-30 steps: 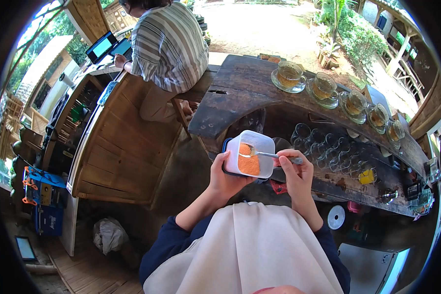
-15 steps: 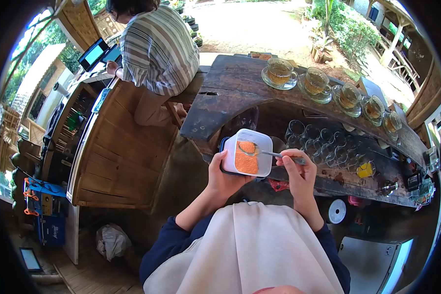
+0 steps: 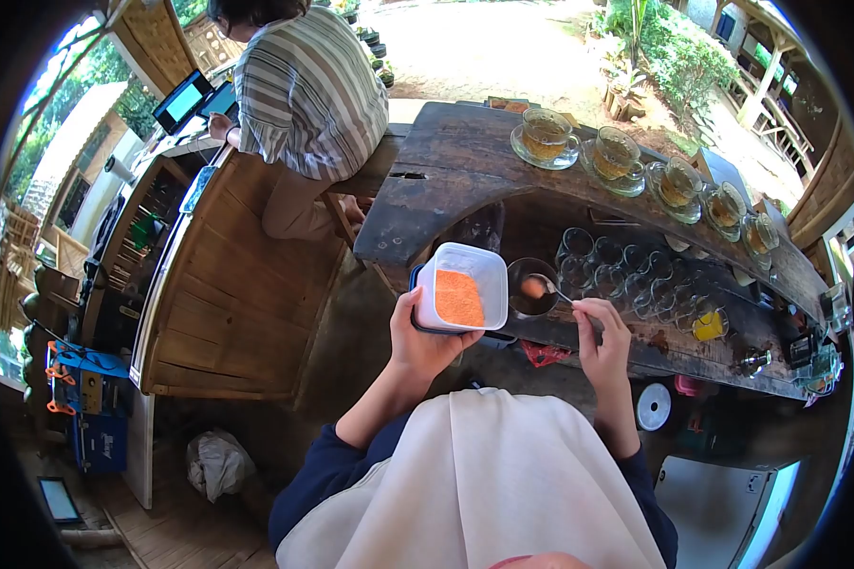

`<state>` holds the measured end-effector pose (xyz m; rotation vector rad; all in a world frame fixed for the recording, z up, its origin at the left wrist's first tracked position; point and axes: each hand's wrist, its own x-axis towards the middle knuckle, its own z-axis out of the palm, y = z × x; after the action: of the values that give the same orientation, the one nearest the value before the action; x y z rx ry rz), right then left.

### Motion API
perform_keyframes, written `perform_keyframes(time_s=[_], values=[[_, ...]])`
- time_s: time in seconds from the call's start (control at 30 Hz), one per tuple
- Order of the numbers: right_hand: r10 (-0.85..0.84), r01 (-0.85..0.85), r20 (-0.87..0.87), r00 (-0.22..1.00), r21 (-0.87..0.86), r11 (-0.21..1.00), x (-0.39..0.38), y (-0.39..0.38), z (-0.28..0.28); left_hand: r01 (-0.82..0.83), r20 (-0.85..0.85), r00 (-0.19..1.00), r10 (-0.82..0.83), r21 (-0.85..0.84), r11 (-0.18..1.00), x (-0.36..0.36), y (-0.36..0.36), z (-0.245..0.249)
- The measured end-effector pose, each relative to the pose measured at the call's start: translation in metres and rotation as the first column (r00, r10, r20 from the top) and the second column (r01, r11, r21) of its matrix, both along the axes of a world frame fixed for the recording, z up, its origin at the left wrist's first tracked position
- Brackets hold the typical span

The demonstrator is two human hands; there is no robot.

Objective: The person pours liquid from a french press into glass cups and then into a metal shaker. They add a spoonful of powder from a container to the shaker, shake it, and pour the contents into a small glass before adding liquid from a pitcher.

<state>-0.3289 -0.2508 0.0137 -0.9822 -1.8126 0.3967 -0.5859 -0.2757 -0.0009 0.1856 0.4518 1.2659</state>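
Note:
My left hand [image 3: 416, 343] grips a clear plastic tub [image 3: 491, 283] from the side, tilted so that its inside shows. Orange powder [image 3: 458, 301] covers its bottom, and a dark blue lid [image 3: 415, 278] sits behind the tub in the same hand. With thumb and fingers pinched, my right hand [image 3: 603, 339] holds a metal spoon [image 3: 562, 297] by its handle. The spoon's bowl carries a heap of orange powder and is over a round dark pan [image 3: 517, 283] on the lower shelf, just right of the tub.
Rows of glass mugs [image 3: 636, 275] stand on the lower shelf, with a glass of yellow contents [image 3: 707, 327] at their right. Filled cups on saucers [image 3: 546, 137] line the wooden counter [image 3: 446, 152]. A person in a striped shirt [image 3: 308, 90] sits at the left near a laptop [image 3: 182, 102].
The spoon has left the tub with powder on it and moved right, over the dark pan. My left hand has shifted the tub slightly left.

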Motion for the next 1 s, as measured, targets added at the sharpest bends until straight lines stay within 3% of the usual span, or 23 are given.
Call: perform_keyframes(time_s=[0.23,0.3,0.43,0.5,0.63,0.7,0.83,1.0], values=[[-0.048,0.046,-0.170,0.984,-0.012,0.999,0.001,-0.007,-0.006,0.000,0.002,1.000,0.000,-0.003,1.000,0.000,-0.003,-0.001],[-0.027,-0.091,-0.496,0.868,-0.212,0.973,-0.005,-0.011,-0.005,0.001,0.005,1.000,-0.001,0.001,1.000,0.001,-0.004,-0.003],[0.063,-0.258,-0.657,0.752,-0.204,0.944,-0.018,-0.010,0.008,0.009,-0.012,1.000,-0.009,-0.021,1.000,0.006,-0.007,-0.001],[0.205,-0.395,-0.741,0.640,-0.088,0.915,-0.026,-0.006,0.013,-0.002,-0.018,1.000,0.001,-0.054,0.999,0.009,-0.009,0.000],[0.246,-0.416,-0.721,0.648,-0.065,0.907,-0.040,-0.005,0.026,0.003,0.067,0.998,-0.003,-0.001,1.000,0.005,-0.013,-0.002],[0.220,-0.259,-0.462,0.859,-0.022,0.966,-0.047,-0.002,0.025,0.006,0.126,0.992,-0.013,0.054,0.999,0.001,-0.015,-0.008],[0.491,-0.505,-0.307,0.815,0.038,0.862,-0.066,0.006,0.021,0.042,0.248,0.966,-0.078,0.146,0.988,-0.002,-0.019,-0.010],[0.600,-0.626,-0.246,0.761,-0.036,0.779,-0.084,0.004,0.024,0.046,0.308,0.948,-0.081,0.118,0.992,-0.001,-0.028,-0.011]])
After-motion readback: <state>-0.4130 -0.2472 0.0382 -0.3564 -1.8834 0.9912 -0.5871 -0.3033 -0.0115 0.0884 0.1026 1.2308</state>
